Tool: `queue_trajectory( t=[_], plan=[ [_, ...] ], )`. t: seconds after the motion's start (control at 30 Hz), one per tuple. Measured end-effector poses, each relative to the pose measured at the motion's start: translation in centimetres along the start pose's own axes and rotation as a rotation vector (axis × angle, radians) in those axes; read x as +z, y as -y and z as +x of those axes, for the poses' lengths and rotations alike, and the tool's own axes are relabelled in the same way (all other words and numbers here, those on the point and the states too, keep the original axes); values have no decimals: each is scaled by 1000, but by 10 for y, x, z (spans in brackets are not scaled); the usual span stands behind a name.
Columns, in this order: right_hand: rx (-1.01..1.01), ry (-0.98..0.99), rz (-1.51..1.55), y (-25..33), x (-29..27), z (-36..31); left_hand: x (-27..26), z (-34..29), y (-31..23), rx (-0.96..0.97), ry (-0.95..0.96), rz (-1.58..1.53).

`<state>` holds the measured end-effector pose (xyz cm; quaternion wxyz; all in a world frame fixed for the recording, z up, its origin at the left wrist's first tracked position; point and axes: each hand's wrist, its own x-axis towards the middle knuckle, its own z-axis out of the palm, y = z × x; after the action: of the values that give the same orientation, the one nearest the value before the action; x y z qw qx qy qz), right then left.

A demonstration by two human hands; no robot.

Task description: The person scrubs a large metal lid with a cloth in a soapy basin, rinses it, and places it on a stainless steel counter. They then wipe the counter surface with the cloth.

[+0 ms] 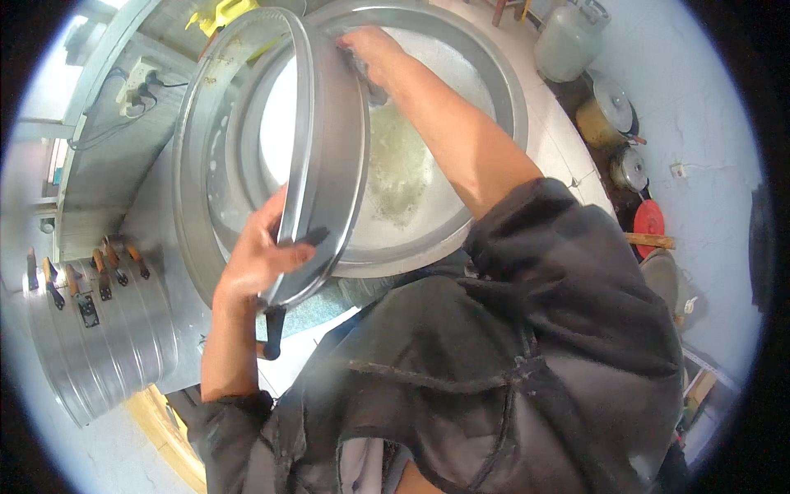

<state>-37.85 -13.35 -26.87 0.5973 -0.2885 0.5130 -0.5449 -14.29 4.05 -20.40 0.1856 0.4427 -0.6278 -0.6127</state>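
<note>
A large round metal steamer tier is tilted up on its edge over a wide metal basin. In the basin is cloudy, sudsy water. My left hand grips the tier's near rim, thumb on one side and fingers over the other. At the far side, my right hand is closed on a grey scrubbing cloth against the tier's outer wall; the fingers are partly hidden. A dark handle sticks out below the tier's near edge.
Ribbed metal tiers with wooden handles stand at the left, below a wall socket with cables. A yellow jug sits behind the basin. Along the right wall are a gas cylinder, lidded pots and a red round item.
</note>
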Motion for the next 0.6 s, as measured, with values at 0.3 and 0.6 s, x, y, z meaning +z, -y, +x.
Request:
queue_trajectory(
  t=[0.3, 0.6],
  plan=[
    [-122, 59, -265, -73, 1, -153, -25, 79, -26, 190, -47, 139],
    [-625, 253, -1487, -94, -56, -130, -67, 22, -26, 330, -338, 22]
  ],
)
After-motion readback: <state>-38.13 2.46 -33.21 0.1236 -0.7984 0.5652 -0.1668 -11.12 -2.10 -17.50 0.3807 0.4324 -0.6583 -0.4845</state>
